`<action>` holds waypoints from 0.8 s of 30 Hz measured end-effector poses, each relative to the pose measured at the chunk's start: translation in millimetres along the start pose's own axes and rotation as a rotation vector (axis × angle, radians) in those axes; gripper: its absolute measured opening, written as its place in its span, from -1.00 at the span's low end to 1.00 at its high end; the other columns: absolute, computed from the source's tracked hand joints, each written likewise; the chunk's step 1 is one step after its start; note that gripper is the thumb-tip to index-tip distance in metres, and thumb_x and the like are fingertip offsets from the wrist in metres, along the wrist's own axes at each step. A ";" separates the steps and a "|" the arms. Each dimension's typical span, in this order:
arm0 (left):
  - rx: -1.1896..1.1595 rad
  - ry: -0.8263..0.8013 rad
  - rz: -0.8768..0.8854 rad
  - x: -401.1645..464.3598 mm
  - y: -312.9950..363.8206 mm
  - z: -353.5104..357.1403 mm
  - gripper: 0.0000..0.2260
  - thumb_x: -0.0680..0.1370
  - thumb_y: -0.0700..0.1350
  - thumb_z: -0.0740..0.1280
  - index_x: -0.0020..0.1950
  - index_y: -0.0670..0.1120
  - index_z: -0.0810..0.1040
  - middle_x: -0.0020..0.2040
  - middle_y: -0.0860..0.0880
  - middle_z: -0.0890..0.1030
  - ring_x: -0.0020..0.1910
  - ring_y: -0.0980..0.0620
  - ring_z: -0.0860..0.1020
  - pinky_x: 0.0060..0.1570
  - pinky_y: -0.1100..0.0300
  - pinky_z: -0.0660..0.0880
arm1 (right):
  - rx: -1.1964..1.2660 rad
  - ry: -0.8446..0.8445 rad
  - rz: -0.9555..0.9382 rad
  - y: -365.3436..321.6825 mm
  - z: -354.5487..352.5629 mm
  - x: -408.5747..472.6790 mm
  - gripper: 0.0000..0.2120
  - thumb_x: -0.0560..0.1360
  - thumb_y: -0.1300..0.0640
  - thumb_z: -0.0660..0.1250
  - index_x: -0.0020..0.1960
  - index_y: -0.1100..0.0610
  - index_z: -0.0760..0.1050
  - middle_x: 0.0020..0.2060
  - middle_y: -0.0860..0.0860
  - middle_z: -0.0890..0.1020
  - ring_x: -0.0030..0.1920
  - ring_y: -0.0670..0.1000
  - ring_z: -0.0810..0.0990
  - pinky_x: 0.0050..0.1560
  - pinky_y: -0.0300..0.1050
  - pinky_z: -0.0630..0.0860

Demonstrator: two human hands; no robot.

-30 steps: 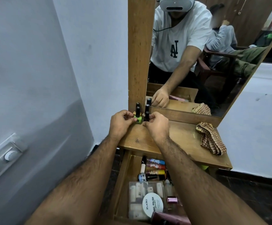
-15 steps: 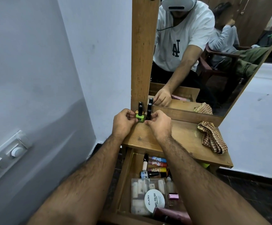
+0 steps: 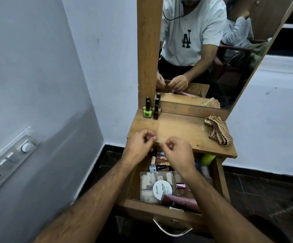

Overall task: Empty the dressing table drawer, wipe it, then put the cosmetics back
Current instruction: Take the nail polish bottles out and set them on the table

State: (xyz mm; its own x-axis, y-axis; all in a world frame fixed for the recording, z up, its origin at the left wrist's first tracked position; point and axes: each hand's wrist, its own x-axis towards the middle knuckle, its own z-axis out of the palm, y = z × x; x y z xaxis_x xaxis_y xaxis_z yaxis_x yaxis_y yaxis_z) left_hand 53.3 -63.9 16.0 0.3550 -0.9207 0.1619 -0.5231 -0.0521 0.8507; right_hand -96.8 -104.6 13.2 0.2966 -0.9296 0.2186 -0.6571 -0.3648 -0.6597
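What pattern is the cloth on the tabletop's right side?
The cloth is a brown-and-cream check, seen best in the head view.

Both empty, fingers loosely curled: left hand [image 3: 138, 146] and right hand [image 3: 176, 153] over the bench [image 3: 177, 128] front edge above the open drawer [image 3: 159, 209] of cosmetics [image 3: 157, 187], green bottle [image 3: 147, 112] and dark bottle [image 3: 156, 112] upright at back, checked cloth [image 3: 218, 132] right.

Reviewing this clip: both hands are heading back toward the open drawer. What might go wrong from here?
1. The nail polish bottles stand close together at the tabletop's back corner; a later placement there might topple them.
2. The drawer is crowded, so the left hand or right hand may snag neighbouring cosmetics.
3. The checked cloth lies near the table edge and might slide off.
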 end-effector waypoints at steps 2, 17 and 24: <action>0.033 -0.060 -0.077 -7.8 -2.9 4.1 -0.96 0.57 -0.14 0.37 -0.05 -0.02 0.60 -0.22 0.05 0.65 -0.33 0.12 0.64 -0.37 0.22 0.57 | -0.147 -0.169 0.062 16.2 6.6 -7.9 -0.83 0.48 0.01 0.41 -0.26 0.03 0.56 -0.36 -0.08 0.63 -0.28 -0.04 0.59 -0.22 -0.14 0.49; 0.437 -0.228 -0.308 -7.6 -29.0 41.5 -0.79 0.56 -0.08 0.33 0.14 -0.09 0.64 0.07 -0.14 0.66 0.12 -0.16 0.58 0.10 0.07 0.54 | -0.319 -0.455 0.125 33.5 37.3 -8.6 -0.87 0.47 0.12 0.45 0.03 0.03 0.65 -0.04 0.03 0.70 0.01 0.07 0.64 -0.11 -0.10 0.52; 0.518 -0.195 -0.349 -3.6 -32.7 50.1 -0.83 0.54 -0.10 0.31 0.09 -0.07 0.63 0.05 -0.12 0.66 0.09 -0.14 0.58 0.03 0.09 0.54 | -0.155 -0.361 0.162 43.6 12.6 -8.4 -0.89 0.43 0.10 0.44 -0.06 -0.03 0.58 -0.17 -0.07 0.66 -0.14 -0.03 0.62 -0.12 -0.06 0.58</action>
State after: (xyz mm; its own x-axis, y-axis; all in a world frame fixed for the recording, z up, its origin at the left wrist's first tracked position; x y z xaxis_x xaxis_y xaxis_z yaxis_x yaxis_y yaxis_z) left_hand 30.2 -78.3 -37.4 0.4500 -0.8667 -0.2152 -0.7257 -0.4953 0.4774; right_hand -119.3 -112.1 -26.5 0.3865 -0.9078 -0.1627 -0.8035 -0.2448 -0.5427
